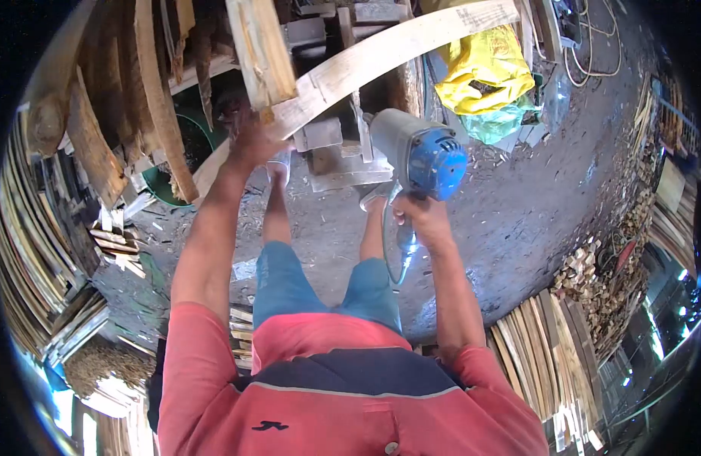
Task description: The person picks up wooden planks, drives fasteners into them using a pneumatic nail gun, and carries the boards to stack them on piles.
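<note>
My right hand (424, 219) is closed round the handle of a power drill (415, 152) with a grey body and a blue motor end. Its nose points up and left, toward the stacked timber pieces, and a cord hangs below the handle. My left hand (250, 140) grips a pale curved board (388, 57) near its lower left part; some fingers are in shadow. Right above that hand, the end of a thick squared timber (263, 57) meets the curved board. I cannot tell whether the two are fastened.
Wood blocks (350, 171) stand near my feet. A yellow plastic bag (487, 68) and a green one (495, 121) lie at upper right. Rough slabs (157, 91) and a green tub (172, 190) are at left. Stacked planks (548, 349) lie lower right.
</note>
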`<move>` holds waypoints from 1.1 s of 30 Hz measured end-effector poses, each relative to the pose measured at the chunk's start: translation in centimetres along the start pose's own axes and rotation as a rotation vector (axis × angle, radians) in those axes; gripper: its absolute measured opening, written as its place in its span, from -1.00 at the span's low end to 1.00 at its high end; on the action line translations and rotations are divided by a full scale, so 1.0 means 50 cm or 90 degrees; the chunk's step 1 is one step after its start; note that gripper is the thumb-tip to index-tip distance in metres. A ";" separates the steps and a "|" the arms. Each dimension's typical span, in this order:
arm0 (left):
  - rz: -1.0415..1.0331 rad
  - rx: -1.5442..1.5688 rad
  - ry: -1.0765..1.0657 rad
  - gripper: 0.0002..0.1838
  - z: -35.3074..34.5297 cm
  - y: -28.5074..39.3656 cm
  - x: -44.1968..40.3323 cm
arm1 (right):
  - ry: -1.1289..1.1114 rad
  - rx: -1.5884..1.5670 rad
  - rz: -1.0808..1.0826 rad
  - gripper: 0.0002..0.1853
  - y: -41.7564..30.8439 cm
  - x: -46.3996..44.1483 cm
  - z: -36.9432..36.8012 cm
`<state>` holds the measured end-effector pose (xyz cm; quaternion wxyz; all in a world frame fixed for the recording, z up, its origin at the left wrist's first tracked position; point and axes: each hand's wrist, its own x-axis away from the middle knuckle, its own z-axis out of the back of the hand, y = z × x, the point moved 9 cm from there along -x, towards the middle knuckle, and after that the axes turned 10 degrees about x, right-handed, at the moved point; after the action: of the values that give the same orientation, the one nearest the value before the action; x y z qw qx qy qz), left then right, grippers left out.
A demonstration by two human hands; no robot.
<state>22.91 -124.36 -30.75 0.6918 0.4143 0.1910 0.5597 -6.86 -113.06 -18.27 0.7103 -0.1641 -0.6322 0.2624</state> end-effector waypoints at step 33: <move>0.089 0.077 0.105 -0.05 0.044 -0.038 0.048 | -0.085 0.022 0.092 -0.90 -0.060 -0.080 -0.128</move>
<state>26.38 -122.99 -30.46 0.6070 0.4200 0.2510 0.6262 -0.31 -117.17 -20.79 0.6487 -0.1795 -0.6599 0.3340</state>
